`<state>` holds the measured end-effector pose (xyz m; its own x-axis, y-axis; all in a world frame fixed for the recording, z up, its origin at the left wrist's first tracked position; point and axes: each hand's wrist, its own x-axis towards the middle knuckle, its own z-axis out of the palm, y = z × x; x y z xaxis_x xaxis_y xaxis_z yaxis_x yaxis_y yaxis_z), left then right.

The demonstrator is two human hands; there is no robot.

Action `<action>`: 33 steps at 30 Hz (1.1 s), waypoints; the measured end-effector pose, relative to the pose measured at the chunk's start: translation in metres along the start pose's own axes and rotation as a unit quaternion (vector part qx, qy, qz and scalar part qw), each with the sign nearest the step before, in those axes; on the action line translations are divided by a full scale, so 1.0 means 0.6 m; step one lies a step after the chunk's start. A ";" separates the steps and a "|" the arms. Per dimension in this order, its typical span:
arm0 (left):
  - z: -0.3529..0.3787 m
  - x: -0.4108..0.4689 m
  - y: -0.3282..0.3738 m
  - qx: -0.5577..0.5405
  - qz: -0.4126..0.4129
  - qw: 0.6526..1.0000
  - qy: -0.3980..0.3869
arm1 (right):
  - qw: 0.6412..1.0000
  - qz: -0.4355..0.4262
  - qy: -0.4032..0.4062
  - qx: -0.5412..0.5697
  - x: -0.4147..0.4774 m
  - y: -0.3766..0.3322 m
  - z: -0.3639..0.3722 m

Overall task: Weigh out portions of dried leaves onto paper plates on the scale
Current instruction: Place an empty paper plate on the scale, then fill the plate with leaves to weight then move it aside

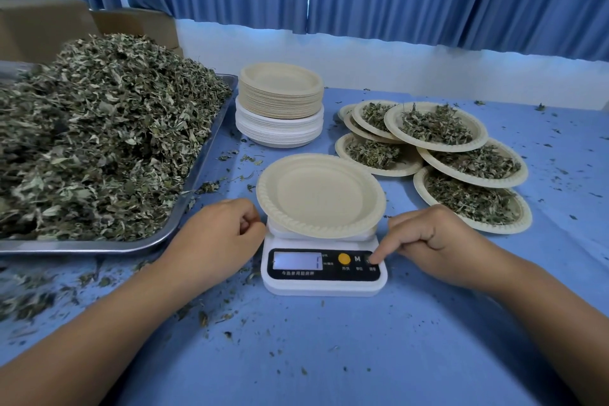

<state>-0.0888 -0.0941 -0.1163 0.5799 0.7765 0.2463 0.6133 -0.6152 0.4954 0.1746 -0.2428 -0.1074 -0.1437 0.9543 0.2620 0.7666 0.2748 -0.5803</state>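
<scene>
Right hand (435,234) forefinger presses scale (324,285); left hand (217,231) fingers (252,217) curled.

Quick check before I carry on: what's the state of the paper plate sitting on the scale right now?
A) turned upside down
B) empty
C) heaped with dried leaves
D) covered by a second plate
B: the paper plate on the scale sits right way up and shows only its bare cream surface.

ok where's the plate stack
Head view: the plate stack sits behind the scale, between the leaf tray on its left and the filled plates on its right.
</scene>
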 end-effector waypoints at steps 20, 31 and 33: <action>0.006 0.019 -0.013 0.023 0.028 0.999 0.011 | 0.985 0.032 0.169 0.029 0.084 -0.071 -0.011; 0.000 0.036 -0.026 0.012 0.093 0.995 0.034 | 0.989 -0.086 -0.064 -0.101 0.368 -0.202 0.125; 0.004 0.036 -0.029 0.031 0.091 0.995 0.029 | 0.979 -0.100 -0.119 -0.132 0.397 -0.213 0.144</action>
<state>-0.0855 -0.0669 -0.1213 0.6527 0.6575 0.3764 0.5339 -0.7516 0.3873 -0.0117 -0.0403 -0.0377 -0.4257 0.8933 0.1442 0.8388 0.4494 -0.3073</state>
